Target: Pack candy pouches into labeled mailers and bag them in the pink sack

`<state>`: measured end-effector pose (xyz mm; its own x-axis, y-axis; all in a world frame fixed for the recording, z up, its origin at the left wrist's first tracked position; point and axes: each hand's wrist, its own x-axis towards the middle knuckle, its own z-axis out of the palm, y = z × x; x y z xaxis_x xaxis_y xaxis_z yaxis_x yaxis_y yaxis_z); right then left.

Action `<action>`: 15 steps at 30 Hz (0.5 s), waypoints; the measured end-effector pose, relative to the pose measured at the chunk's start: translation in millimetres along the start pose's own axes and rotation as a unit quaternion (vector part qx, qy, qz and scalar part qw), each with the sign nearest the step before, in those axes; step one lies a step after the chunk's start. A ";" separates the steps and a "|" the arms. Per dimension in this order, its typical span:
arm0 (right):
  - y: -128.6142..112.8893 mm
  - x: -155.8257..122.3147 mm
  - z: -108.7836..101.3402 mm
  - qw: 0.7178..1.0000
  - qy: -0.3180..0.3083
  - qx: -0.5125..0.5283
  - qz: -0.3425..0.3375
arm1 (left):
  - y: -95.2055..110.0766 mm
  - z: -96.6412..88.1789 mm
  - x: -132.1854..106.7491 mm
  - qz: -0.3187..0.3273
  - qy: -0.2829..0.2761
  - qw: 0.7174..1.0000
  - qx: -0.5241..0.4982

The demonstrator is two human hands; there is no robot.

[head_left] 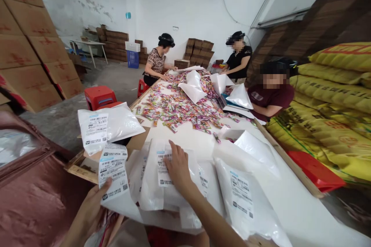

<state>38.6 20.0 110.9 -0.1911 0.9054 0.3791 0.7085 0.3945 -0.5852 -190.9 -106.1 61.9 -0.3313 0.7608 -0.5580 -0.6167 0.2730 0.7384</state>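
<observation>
Head view: strip [114, 171] in the left hand [94, 204], middle bag [152, 185] under the right hand [178, 166]

Strip and middle bag lie side by side at the counter [313, 216]: the strip by its near left corner, the middle bag toward the near edge, just to the strip's right. That sideways relation seems to be what counts most here. The left hand is the nearer one to the strip, and its grip is narrow, the thumb lying on the printed face and the fingers mostly hidden behind. The strip's long axis runs away from the person; its far end curls over in front of the left bag [126, 121], and its near end bends right, toward the foot of the middle bag.

The right hand is nearer the middle bag. Its grip is wide and holds nothing: the fingers are loosely spread, resting on the label [162, 177], which covers the upper part of that bag. The label's long axis also runs roughly away from the person, close to parallel with the strip's.

Beyond the right forearm, the right bag [242, 197] lies toward the near edge with its own label facing up, well apart from the left hand. An open bag [255, 150] lies beyond it, near the right edge. Sachets [188, 114] are heaped toward the far edge.
</observation>
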 end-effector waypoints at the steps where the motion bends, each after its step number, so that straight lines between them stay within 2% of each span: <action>1: 0.5 -6.1 2.8 0.999 -0.016 -0.037 -0.035 | -0.4 0.5 -1.0 -0.002 0.000 1.000 0.008; 4: 2.9 -21.2 1.1 0.973 -0.135 -0.115 -0.150 | -0.8 3.7 -2.1 -0.015 -0.003 0.999 0.029; 6: 6.0 -27.2 0.2 0.958 -0.190 -0.119 -0.180 | -0.5 7.1 -2.0 -0.021 -0.006 0.999 0.037; 9: 8.0 -33.2 2.8 0.961 -0.177 -0.113 -0.180 | -2.0 12.5 -1.8 -0.025 -0.022 0.999 0.036; 12: 10.9 -38.2 1.4 0.966 -0.170 -0.079 -0.176 | -11.0 14.9 -2.0 -0.051 -0.069 0.995 0.045; 14: 23.0 -37.3 -5.9 0.979 -0.135 -0.069 -0.137 | -21.5 13.8 -1.5 -0.079 -0.092 0.990 0.069; 15: 34.4 -34.2 -12.3 0.987 -0.100 -0.081 -0.092 | -27.2 12.6 -0.4 -0.093 -0.099 0.987 0.084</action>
<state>77.9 0.7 86.6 -0.4461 0.8395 0.3102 0.7449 0.5404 -0.3913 -164.9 -106.3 46.8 -0.0667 0.7843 -0.6168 -0.5202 0.5002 0.6923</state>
